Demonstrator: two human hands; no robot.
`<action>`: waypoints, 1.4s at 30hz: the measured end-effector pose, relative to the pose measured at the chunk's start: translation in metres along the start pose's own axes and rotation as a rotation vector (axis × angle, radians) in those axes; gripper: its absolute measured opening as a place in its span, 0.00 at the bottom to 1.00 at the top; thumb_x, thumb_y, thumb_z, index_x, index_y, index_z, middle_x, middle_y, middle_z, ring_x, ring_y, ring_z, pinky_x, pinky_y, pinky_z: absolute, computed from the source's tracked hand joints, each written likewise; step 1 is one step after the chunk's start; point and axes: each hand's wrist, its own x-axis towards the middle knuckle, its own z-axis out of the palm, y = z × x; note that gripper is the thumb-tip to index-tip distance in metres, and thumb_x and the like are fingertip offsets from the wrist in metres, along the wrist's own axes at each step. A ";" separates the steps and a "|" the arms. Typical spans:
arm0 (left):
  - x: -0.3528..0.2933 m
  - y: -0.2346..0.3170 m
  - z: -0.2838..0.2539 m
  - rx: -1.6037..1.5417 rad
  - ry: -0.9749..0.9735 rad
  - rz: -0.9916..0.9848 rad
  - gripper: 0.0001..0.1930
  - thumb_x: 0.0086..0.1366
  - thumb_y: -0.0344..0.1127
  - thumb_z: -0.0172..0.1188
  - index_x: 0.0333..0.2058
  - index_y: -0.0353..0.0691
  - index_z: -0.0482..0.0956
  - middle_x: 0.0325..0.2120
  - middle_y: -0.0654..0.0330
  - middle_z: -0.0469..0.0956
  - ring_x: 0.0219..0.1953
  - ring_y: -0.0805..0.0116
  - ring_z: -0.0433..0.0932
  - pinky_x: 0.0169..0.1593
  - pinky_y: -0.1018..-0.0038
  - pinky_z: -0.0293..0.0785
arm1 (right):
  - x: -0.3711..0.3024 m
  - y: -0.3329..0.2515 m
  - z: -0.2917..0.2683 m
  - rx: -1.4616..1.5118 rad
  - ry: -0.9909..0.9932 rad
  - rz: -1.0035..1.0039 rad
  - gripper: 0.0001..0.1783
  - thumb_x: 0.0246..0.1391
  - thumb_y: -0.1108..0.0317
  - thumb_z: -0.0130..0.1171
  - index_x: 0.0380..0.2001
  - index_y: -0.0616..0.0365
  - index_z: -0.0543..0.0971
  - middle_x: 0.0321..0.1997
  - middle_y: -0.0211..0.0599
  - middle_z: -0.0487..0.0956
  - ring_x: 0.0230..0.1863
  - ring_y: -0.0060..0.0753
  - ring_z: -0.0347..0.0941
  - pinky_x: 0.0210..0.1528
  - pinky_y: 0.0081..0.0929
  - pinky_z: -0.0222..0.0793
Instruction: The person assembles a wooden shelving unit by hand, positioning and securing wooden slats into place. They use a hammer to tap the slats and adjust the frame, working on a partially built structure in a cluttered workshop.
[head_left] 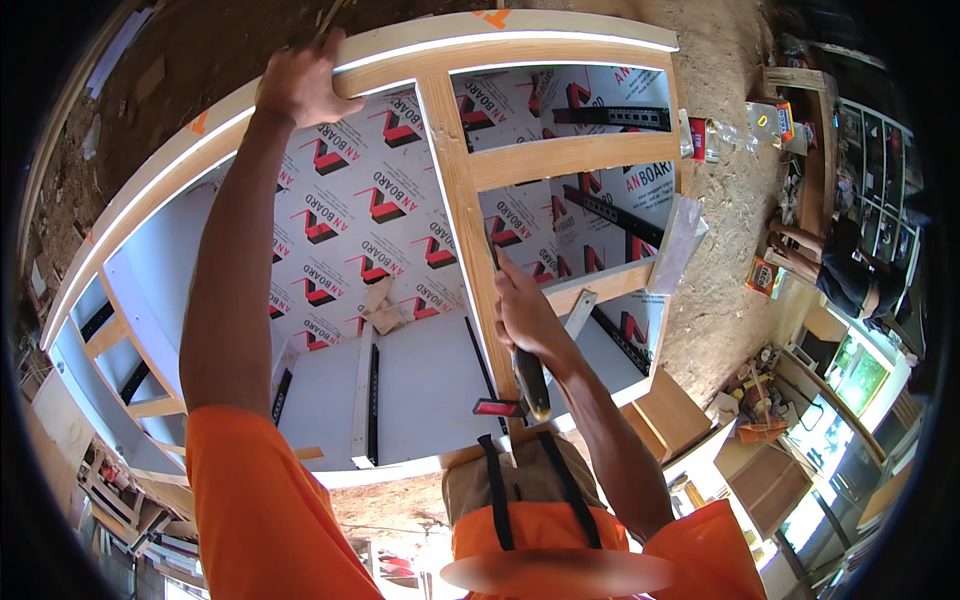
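A large wooden cabinet carcass (460, 200) with white panels is spread out before me. Over its far top rail my left hand (305, 88) is closed, fingers curled round the edge and thumb on the near side. My right hand (525, 310) grips a hand tool with a black handle (531, 385), yellowish at its lower end, beside the upright divider. A thin dark part of the tool shows above the fist; its exact kind is unclear. Just left of the handle's lower end is a small red and black object (498, 408).
Black metal drawer slides (612, 118) are fixed inside the compartments. A crumpled scrap (382, 306) lies inside the carcass. Cans (703, 138) stand right of it on the dirt floor. Farther right another person (850, 265) crouches by shelving. Cardboard-coloured boxes (665, 425) sit near the right corner.
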 end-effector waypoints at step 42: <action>0.003 -0.004 0.013 0.123 0.087 0.020 0.43 0.50 0.61 0.73 0.57 0.42 0.68 0.38 0.48 0.86 0.38 0.49 0.87 0.43 0.55 0.86 | -0.047 0.034 -0.014 -0.059 -0.021 -0.163 0.31 0.74 0.64 0.30 0.76 0.60 0.54 0.21 0.41 0.70 0.16 0.33 0.68 0.21 0.35 0.68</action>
